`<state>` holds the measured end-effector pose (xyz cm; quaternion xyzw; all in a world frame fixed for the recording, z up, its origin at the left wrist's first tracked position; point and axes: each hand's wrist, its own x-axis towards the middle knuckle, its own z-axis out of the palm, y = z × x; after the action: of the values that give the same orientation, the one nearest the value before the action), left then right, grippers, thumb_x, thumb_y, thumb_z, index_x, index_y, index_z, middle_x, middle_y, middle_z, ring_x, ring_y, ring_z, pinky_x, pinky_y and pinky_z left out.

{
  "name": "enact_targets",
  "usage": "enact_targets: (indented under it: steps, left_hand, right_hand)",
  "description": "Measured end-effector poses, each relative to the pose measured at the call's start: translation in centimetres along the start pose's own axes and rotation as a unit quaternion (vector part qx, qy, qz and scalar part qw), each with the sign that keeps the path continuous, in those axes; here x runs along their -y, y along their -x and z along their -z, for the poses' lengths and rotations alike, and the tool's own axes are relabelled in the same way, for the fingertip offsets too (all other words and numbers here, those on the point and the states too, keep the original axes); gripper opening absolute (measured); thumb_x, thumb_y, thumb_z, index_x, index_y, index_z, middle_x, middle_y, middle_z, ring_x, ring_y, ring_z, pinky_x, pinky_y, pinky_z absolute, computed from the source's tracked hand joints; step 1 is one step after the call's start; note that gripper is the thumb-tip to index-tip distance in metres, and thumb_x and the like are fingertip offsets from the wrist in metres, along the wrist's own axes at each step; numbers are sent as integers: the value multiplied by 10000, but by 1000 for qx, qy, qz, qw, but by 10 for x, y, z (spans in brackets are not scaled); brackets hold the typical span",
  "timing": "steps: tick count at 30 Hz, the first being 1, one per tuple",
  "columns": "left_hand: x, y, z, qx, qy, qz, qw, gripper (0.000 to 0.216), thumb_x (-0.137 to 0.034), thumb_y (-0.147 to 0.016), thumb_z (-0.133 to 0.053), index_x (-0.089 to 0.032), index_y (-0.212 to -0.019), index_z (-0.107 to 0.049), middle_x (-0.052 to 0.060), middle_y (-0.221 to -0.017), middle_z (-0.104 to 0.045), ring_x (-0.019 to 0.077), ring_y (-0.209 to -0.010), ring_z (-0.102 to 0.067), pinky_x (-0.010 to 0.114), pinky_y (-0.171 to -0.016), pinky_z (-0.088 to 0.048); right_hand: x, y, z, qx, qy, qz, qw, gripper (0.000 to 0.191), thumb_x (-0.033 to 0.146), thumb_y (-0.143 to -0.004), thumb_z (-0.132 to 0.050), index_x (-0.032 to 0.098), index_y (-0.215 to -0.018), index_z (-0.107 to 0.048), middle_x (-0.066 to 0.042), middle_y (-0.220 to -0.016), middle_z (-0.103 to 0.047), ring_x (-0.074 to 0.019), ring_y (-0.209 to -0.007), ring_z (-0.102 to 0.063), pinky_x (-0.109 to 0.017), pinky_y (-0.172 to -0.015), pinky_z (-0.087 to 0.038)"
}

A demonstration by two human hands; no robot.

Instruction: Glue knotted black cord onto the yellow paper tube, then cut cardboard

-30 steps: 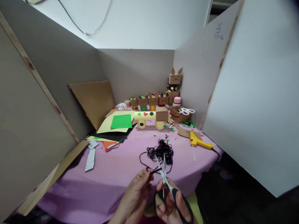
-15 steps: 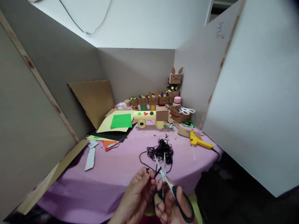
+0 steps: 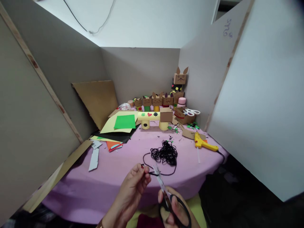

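Observation:
My left hand (image 3: 136, 182) is closed, thumb and finger pinching the end of a black cord (image 3: 153, 173) over the front of the table. In my right hand (image 3: 177, 207) are scissors (image 3: 160, 180) with black handles, fingers through the loops. Their blades are nearly together and meet the cord just right of my left fingertips; whether the cord is cut I cannot tell. A tangled heap of the same black cord (image 3: 166, 153) lies on the cloth beyond, with a loose strand curving toward my hands.
A yellow glue gun (image 3: 204, 143) lies at the right. Behind the cord stands a yellow paper-tube figure with a cardboard box head (image 3: 166, 114). Coloured paper sheets (image 3: 124, 122) are stacked at the left. Farther back are several cardboard-headed figures (image 3: 157, 100) and a box with white scissors (image 3: 191, 112).
The scissor blades have gone from spread to nearly together on the cord. My left hand has moved slightly left and up, and the cord between the hands now runs more level.

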<state>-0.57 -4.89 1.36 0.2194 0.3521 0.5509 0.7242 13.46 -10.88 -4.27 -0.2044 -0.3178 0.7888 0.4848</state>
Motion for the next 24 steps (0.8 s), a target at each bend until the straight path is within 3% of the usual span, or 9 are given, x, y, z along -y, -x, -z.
enact_targets:
  steps: [6, 14, 19, 24]
  left_hand:
    - [-1, 2, -2, -31, 30, -10, 999, 164, 24, -755, -569, -115, -671, -591, 5, -680, -624, 62, -536, -608, 169, -566, -556]
    - [9, 7, 0, -8, 14, 24, 1000, 116, -35, -691, -685, -121, -698, -607, 9, -702, -640, 69, -567, -619, 166, -585, -550]
    - [15, 11, 0, 26, 0, 52, 998, 177, -111, -627, -763, -129, -687, -598, 1, -671, -632, 73, -569, -604, 158, -576, -530]
    - [17, 12, -1, 21, 2, 51, 998, 238, -142, -571, -805, -131, -677, -593, -2, -659, -635, 72, -557, -597, 162, -571, -528]
  right_hand:
    - [3, 7, -1, 14, -25, -2, 1000, 504, 606, -652, -662, 174, -882, -541, 43, -563, -502, -35, -434, -404, -156, -419, -254]
    - [-1, 2, 1, 14, -32, 17, 999, 482, 599, -669, -653, 173, -870, -552, 51, -536, -496, -45, -419, -379, -178, -426, -230]
    - [1, -1, 0, 28, -56, 31, 998, 466, 597, -685, -640, 176, -869, -558, 54, -531, -495, -32, -389, -337, -172, -414, -235]
    - [0, -2, 2, 26, -57, 17, 998, 479, 611, -680, -634, 174, -848, -534, 73, -504, -456, -11, -361, -296, -141, -373, -212]
